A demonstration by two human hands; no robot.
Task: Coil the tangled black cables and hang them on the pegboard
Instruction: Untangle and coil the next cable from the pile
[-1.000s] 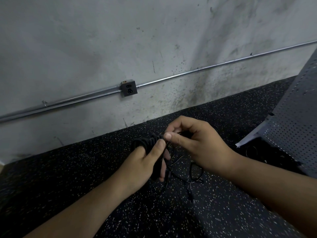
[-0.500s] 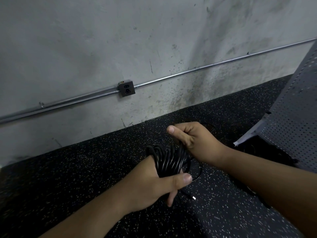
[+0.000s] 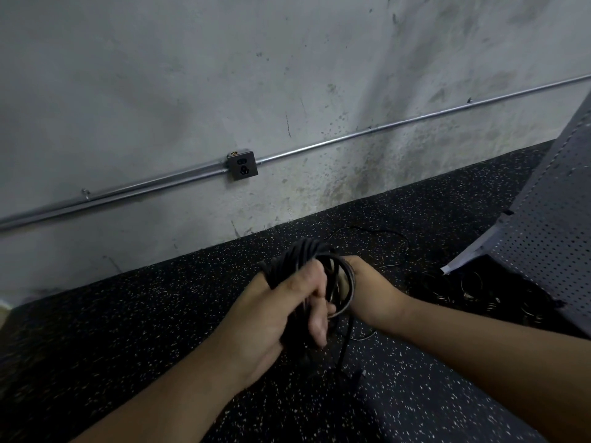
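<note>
A bundle of coiled black cable point(image 3: 300, 255) is clamped in my left hand point(image 3: 281, 311), the loops standing up above my fingers. My right hand point(image 3: 371, 289) sits just behind and to the right of the bundle, its fingers hidden by the loops, gripping the cable there. A loose end of the cable point(image 3: 343, 353) hangs down under my hands toward the speckled black floor. The grey perforated pegboard point(image 3: 550, 238) leans at the right edge. More tangled black cables point(image 3: 476, 292) lie on the floor at its foot.
A stained concrete wall point(image 3: 287, 75) runs across the back, with a metal conduit point(image 3: 399, 124) and an outlet box point(image 3: 242, 165) on it. A thin loose wire point(image 3: 374, 232) curls on the speckled rubber floor point(image 3: 128, 314) behind my hands.
My left hand has turned the coil upright and closed round it. My right hand dropped from above the bundle to behind it. The view shifted slightly left.
</note>
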